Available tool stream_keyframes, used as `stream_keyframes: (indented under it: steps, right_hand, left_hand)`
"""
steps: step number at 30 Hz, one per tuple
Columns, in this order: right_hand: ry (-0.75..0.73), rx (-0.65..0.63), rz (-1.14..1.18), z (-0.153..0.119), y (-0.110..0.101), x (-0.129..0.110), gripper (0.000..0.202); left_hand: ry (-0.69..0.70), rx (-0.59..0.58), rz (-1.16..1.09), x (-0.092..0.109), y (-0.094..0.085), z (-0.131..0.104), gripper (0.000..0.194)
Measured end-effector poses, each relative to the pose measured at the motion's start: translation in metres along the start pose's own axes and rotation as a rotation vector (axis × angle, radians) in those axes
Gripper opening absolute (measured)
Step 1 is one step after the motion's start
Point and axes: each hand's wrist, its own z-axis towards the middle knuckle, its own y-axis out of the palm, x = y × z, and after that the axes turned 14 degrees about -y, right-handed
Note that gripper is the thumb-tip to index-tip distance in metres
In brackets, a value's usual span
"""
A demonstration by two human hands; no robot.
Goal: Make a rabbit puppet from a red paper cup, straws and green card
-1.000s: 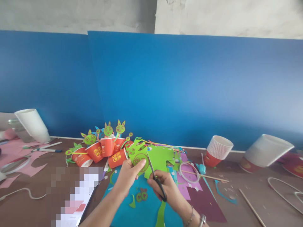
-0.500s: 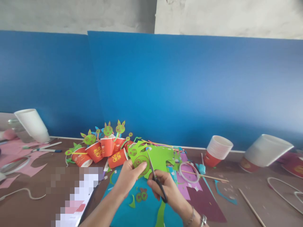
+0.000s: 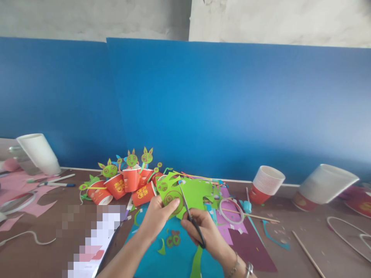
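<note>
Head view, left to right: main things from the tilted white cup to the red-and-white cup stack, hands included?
Tilted white cup → cluster of red cups → left hand, pinching green paper → right hand, holding scissors → white ring → red-and-white cup stack.

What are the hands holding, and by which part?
Left hand: the green paper, thumb over its drawn circle. Right hand: the scissors, by the black handles.

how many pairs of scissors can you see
1: the black-handled scissors, held in the right hand, at the green paper held by the left hand. Others could be hidden from view.
</note>
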Motion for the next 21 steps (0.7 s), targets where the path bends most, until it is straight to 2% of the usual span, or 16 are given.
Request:
stream_keyframes:
  steps: [7, 21]
  right_hand:
    - [-0.002, -0.003, 0.034, -0.0012, 0.0009, -0.0010, 0.038]
    - [-0.018, 0.001, 0.031, -0.0005, 0.0015, -0.0004, 0.042]
  left_hand:
    - [-0.054, 0.068, -0.003, -0.0005, 0.0027, -0.0029, 0.033]
    - [-0.043, 0.050, -0.010, -0.0034, 0.0019, -0.0014, 0.034]
